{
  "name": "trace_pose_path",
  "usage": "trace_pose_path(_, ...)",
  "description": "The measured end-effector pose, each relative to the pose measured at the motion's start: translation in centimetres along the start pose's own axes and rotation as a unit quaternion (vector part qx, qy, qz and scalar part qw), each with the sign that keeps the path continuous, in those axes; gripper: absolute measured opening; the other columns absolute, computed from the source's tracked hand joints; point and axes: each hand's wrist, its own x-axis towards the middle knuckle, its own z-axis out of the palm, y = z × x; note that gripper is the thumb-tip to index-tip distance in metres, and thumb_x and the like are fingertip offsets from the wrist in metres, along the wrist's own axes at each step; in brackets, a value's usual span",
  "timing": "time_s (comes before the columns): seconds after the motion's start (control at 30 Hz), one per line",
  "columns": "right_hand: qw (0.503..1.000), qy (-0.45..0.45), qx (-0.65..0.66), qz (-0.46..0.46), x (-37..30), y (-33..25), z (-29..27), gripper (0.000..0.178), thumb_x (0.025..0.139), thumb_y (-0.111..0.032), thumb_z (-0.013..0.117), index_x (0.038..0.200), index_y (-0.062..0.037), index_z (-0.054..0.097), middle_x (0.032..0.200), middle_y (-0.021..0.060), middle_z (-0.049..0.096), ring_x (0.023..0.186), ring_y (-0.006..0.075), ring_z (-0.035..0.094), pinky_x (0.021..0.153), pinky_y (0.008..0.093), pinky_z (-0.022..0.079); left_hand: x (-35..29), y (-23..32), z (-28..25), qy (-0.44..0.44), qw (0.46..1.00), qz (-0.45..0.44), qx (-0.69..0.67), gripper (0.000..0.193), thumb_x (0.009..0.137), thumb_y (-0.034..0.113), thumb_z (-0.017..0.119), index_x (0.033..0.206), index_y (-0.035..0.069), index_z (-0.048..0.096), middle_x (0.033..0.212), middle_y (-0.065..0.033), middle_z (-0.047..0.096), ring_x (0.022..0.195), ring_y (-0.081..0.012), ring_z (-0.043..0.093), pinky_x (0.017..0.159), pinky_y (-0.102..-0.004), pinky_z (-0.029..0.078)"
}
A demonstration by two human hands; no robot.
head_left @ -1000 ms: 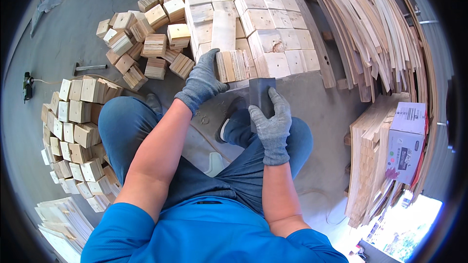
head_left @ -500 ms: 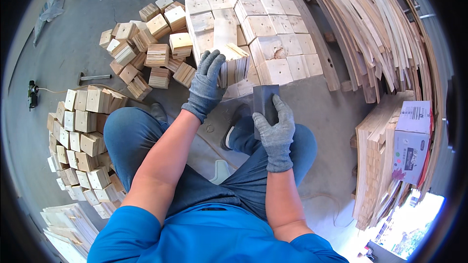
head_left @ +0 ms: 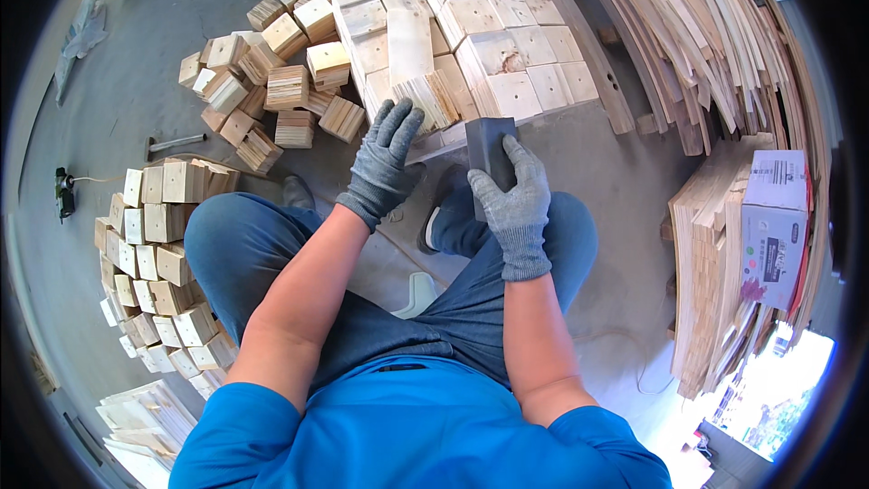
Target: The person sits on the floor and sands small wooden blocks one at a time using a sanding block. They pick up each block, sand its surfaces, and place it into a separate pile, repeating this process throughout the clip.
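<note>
My right hand point(head_left: 518, 195), in a grey knit glove, grips a dark grey rectangular block point(head_left: 490, 147) held above my right knee. My left hand point(head_left: 385, 163), gloved the same way, is raised with its fingers stretched out and nothing in it. Just beyond its fingertips lies a layered wooden block point(head_left: 428, 101), striped edges showing, at the near side of a neat stack of pale wooden blocks point(head_left: 511, 50). A long flat pale block point(head_left: 410, 45) lies behind it on the stack.
Loose wooden blocks point(head_left: 288, 87) are heaped left of the stack, with a hammer point(head_left: 177, 142) nearby. Another block pile point(head_left: 163, 217) stands by my left knee. Long wood strips point(head_left: 674, 27), a board stack point(head_left: 701, 263) and a printed box point(head_left: 774, 226) line the right side.
My left hand has come off the layered block, which now lies on the stack's near side. My right hand still holds the dark grey block. The whole view has shifted slightly.
</note>
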Motion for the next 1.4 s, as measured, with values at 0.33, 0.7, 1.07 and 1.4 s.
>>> trace_pose_path(0.33, 0.996, -0.006, -0.078, -0.039, -0.4, -0.5, 0.2, 0.075, 0.078, -0.028, 0.095, 0.144, -0.0061, 0.067, 0.145, 0.0266, 0.062, 0.132, 0.0445, 0.058, 0.116, 0.0528, 0.047, 2.2, -1.7, 1.2, 0.014, 0.971, -0.221, -0.088, 0.143, 0.057, 0.024, 0.107, 0.168, -0.002, 0.021, 0.163, -0.0239, 0.044, 0.150, -0.0365, 0.047, 0.128, -0.0416, 0.039)
trace_pose_path(0.7, 0.980, 0.048, -0.138, -0.136, 2.6, -2.3, 6.6, 0.074, 0.083, -0.039, 0.088, 0.149, -0.0136, 0.065, 0.145, 0.0281, 0.058, 0.125, 0.0484, 0.057, 0.108, 0.0597, 0.046, 2.7, -2.4, 2.3, 0.055, 0.968, -0.225, -0.095, 0.116, 0.059, 0.031, 0.104, 0.154, 0.006, 0.044, 0.142, -0.0243, 0.056, 0.132, -0.0426, 0.060, 0.114, -0.0472, 0.053)
trace_pose_path(1.07, 0.985, 0.045, -0.083, -0.146, 16.3, -3.2, 7.8, 0.072, 0.081, -0.041, 0.091, 0.142, -0.0109, 0.070, 0.135, 0.0254, 0.066, 0.121, 0.0439, 0.066, 0.107, 0.0512, 0.053, 3.3, -2.3, 1.9, 0.053, 0.975, -0.184, -0.115, 0.108, 0.062, 0.030, 0.103, 0.149, 0.005, 0.045, 0.134, -0.0210, 0.056, 0.124, -0.0403, 0.060, 0.110, -0.0471, 0.050)
trace_pose_path(1.4, 0.978, 0.006, -0.182, -0.105, 2.9, -1.8, 3.1, 0.070, 0.085, -0.037, 0.089, 0.146, -0.0109, 0.067, 0.146, 0.0293, 0.059, 0.130, 0.0488, 0.057, 0.112, 0.0572, 0.047, 3.1, -2.1, 1.8, 0.055, 0.965, -0.214, -0.138, 0.104, 0.061, 0.021, 0.101, 0.149, 0.007, 0.047, 0.139, -0.0208, 0.056, 0.129, -0.0388, 0.060, 0.114, -0.0452, 0.051)
